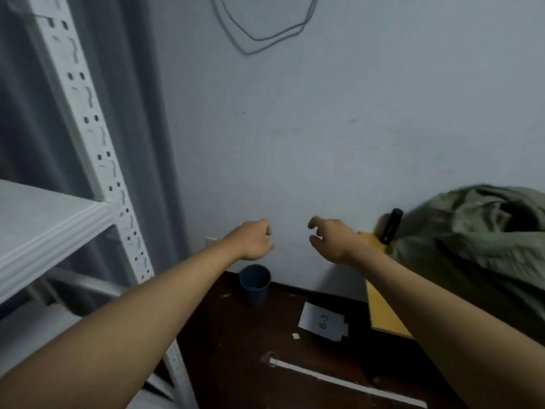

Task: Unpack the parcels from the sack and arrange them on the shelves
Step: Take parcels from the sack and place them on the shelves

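Observation:
An olive-green sack (477, 246) lies crumpled at the right on a yellow wooden board (383, 314). No parcel shows. A white metal shelf (44, 222) with a perforated upright (97, 137) stands at the left. My left hand (255, 239) and my right hand (328, 239) are both stretched out in front of the wall, between shelf and sack. Each hangs in the air with loosely curled fingers and holds nothing. The right hand is a short way left of the sack and does not touch it.
A dark blue cup (255, 283) stands on the dark floor by the wall. A white paper marked 6-3 (323, 321) and a white strip (348, 383) lie on the floor. A black cylinder (390, 228) leans by the sack. Grey curtain behind the shelf.

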